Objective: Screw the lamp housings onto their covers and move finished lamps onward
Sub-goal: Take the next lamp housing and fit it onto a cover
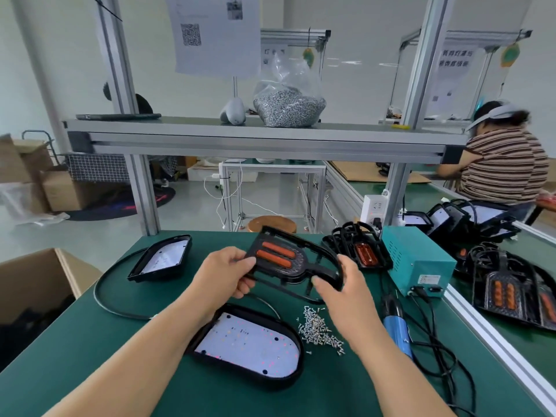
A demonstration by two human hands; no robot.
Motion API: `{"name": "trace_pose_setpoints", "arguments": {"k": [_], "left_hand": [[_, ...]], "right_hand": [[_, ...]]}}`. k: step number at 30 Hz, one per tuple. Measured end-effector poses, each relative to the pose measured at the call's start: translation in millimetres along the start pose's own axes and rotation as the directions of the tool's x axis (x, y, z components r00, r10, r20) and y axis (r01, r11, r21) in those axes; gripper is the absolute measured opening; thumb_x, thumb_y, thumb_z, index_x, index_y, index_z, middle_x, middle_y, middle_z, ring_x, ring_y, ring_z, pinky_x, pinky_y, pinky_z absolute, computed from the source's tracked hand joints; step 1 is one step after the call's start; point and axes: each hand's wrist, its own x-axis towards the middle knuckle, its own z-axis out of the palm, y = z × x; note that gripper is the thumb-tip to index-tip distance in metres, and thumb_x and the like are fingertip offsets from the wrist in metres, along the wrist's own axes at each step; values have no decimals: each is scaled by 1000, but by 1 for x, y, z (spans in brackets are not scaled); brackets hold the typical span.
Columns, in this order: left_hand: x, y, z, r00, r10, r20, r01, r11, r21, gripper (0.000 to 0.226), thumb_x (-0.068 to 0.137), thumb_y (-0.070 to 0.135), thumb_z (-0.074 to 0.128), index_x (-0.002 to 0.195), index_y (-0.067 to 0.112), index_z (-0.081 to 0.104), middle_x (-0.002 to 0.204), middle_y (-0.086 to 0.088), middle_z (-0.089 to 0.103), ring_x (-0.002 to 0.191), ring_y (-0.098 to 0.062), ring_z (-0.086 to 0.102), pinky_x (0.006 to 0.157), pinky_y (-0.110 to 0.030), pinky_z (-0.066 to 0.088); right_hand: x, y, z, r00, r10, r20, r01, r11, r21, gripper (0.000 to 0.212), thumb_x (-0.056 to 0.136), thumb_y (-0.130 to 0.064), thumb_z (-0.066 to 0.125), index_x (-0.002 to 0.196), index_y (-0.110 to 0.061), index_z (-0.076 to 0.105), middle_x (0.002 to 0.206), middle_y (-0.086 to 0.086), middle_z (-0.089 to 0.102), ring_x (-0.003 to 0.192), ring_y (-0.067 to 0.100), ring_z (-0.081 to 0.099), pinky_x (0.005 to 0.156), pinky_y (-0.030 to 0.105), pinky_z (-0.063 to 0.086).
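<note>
Above the green table I hold a black lamp cover [296, 260] with two orange lenses, tilted. My left hand [225, 273] grips its left edge and my right hand [343, 284] grips its right rim. Below my hands lies a black lamp housing [249, 346] with a white board facing up, and its black cable curls off to the left. A second housing [162, 257] lies at the far left of the table. A heap of small silver screws [320, 329] lies right of the near housing. A blue electric screwdriver [397, 326] lies on the table at the right.
A teal power box [418, 260] stands at the right, with more covers [361, 248] stacked beside it. Finished lamps [511, 290] lie on the belt at the right. An open cardboard box [33, 284] is at the left. A bag of screws [288, 106] sits on the shelf. A person works at the back right.
</note>
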Motion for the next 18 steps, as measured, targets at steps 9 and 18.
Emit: {"name": "trace_pose_setpoints", "arguments": {"k": [9, 18], "left_hand": [[-15, -27, -29, 975, 223, -11, -186, 839, 510, 55, 85, 43, 72, 135, 34, 49, 125, 17, 53, 116, -6, 52, 97, -27, 41], [-23, -25, -23, 832, 210, 513, -484, 727, 487, 50, 83, 34, 76, 130, 39, 60, 131, 22, 51, 125, 2, 42, 112, -27, 30]], "right_hand": [[-13, -11, 32, 981, 162, 110, -194, 886, 421, 32, 91, -5, 68, 105, -33, 60, 84, -3, 69, 57, 8, 67, 51, 22, 54], [-41, -10, 52, 961, 147, 236, -213, 934, 285, 27, 91, -13, 71, 109, -31, 63, 98, -6, 75, 93, 17, 73, 89, 45, 59]]}}
